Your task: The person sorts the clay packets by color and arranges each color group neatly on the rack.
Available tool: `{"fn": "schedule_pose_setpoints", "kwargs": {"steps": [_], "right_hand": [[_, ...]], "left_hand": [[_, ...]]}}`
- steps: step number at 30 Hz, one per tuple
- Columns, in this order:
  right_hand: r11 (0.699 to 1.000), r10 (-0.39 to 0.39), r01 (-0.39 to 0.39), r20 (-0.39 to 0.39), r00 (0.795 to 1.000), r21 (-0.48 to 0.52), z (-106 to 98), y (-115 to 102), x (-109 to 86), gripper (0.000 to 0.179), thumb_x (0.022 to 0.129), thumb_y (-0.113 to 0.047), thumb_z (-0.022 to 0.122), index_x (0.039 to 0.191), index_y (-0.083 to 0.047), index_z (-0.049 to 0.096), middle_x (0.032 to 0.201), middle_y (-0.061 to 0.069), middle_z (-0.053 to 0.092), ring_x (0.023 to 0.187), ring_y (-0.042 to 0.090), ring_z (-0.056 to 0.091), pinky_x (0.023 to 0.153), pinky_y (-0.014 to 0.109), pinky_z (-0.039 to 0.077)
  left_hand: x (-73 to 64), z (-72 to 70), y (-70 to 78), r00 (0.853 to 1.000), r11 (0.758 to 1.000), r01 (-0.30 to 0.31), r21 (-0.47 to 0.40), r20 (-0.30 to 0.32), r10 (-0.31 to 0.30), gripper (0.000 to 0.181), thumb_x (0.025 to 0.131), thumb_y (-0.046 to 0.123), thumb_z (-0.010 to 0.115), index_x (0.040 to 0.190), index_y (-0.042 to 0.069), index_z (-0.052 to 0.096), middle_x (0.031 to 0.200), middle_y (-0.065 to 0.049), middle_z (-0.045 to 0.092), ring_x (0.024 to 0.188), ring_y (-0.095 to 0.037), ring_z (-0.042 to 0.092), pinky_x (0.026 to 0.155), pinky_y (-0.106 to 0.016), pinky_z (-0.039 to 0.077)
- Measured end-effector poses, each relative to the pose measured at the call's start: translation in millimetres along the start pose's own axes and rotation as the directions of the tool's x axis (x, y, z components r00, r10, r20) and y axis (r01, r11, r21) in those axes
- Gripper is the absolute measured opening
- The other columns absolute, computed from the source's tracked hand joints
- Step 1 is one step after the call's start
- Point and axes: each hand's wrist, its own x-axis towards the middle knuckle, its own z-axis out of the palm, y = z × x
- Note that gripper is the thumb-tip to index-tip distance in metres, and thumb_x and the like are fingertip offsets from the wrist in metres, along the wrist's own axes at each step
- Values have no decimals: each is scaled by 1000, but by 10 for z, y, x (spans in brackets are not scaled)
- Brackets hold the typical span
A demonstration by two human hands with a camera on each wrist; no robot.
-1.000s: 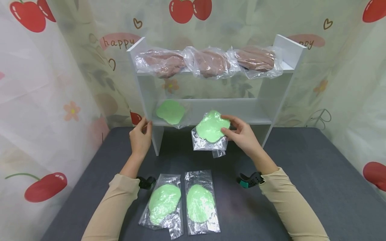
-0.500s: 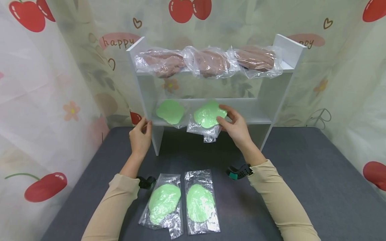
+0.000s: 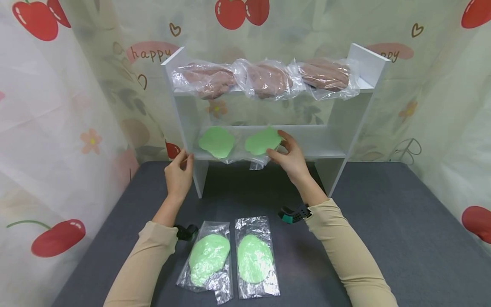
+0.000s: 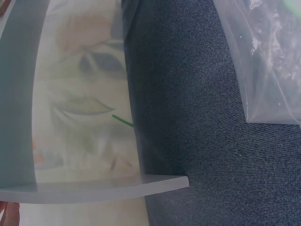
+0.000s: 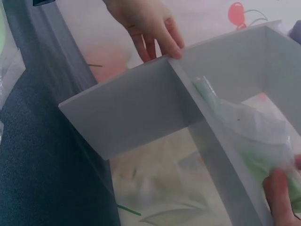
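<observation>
My right hand (image 3: 290,160) pinches a clear plastic bag with a flat, light green piece (image 3: 263,141) inside, on the middle shelf. The bag's lower end hangs over the shelf's front edge. In the right wrist view, the thumb (image 5: 278,193) lies against this bag. To its left on the same shelf is another bagged green piece (image 3: 216,142). My left hand (image 3: 178,177) touches the left side panel of the white shelf rack (image 3: 314,147); in the right wrist view its extended fingers (image 5: 149,47) rest at the panel's outer side and front edge.
Two more bagged green pieces, the left (image 3: 209,260) and the right (image 3: 255,259), lie on the dark table (image 3: 406,238) in front. Three bags of brown, folded-looking stuff (image 3: 324,74) fill the top shelf. Patterned curtain (image 3: 88,85) hangs around the back and sides.
My right hand has moved forward and left with the bagged green piece, from in front of the rack onto the middle shelf. The left hand has stayed at the side panel.
</observation>
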Motion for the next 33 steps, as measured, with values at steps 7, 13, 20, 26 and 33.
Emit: {"fn": "schedule_pose_setpoints", "kwargs": {"steps": [7, 13, 20, 26, 33], "right_hand": [[999, -11, 15, 89, 996, -39, 13, -2, -8, 84, 85, -6, 65, 151, -16, 14, 145, 18, 31, 122, 35, 51, 99, 43, 44], [996, -49, 49, -1, 999, -71, 58, 40, 3, 73, 84, -7, 67, 146, -12, 29, 142, 18, 39, 113, 35, 57, 81, 23, 50], [985, -106, 82, -156, 982, -153, 154, 67, 18, 67, 80, -13, 73, 139, -7, 40, 140, 17, 40, 98, 34, 64, 68, 15, 49], [971, -135, 88, -207, 969, -223, 217, 71, 13, 48, 81, -15, 72, 125, -2, 54, 133, 15, 43, 95, 33, 65, 71, 24, 53], [955, -143, 94, -162, 976, -281, 200, 67, 15, 36, 86, -17, 67, 119, -2, 61, 132, 16, 50, 102, 32, 65, 82, 44, 54]], "left_hand": [[4, 7, -12, 1000, 1000, -8, -2, -2, 8, 32, 93, 17, 57, 125, 10, 61, 109, -18, 69, 95, -32, 68, 78, -46, 55], [1, 5, -12, 1000, 1000, -9, -6, -5, 9, 32, 93, 16, 57, 125, 9, 61, 109, -19, 68, 95, -33, 68, 78, -46, 55], [-4, 5, -12, 1000, 1000, -15, 2, -5, 15, 32, 93, 16, 57, 125, 10, 61, 110, -18, 68, 95, -33, 68, 77, -47, 55], [-1, 10, -16, 1000, 1000, -11, 1, -7, 11, 33, 93, 15, 57, 125, 10, 61, 110, -18, 68, 95, -33, 68, 77, -46, 55], [2, 12, -12, 1000, 1000, 0, -1, -4, 0, 33, 93, 16, 57, 126, 11, 61, 110, -18, 68, 96, -32, 68, 78, -46, 55]]}}
